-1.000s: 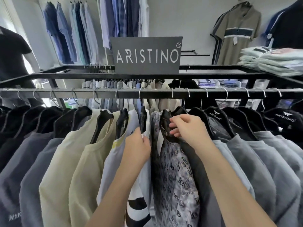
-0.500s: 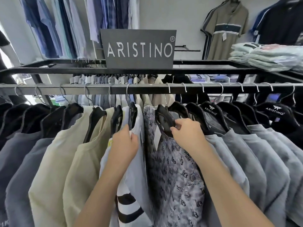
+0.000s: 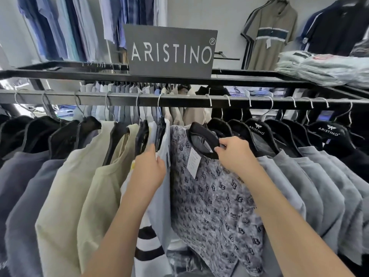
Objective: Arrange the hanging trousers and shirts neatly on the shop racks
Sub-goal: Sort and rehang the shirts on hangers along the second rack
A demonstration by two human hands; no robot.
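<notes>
The rack rail (image 3: 179, 99) runs across the whole view, full of shirts on black hangers (image 3: 257, 130). At the right the grey shirts (image 3: 319, 186) hang close, shoulder against shoulder; at the left the beige shirts (image 3: 65, 186) have a little more space. In the middle the patterned shirt (image 3: 209, 196) is turned with its front to the camera. A bare stretch of rail shows between its hook and that of the white striped shirt (image 3: 159, 206) just beside it. The left hand (image 3: 148, 168) grips the shoulder edge of the white striped shirt. The right hand (image 3: 235, 154) pinches the patterned shirt's black collar (image 3: 201, 134), near the paper tag (image 3: 193, 160).
</notes>
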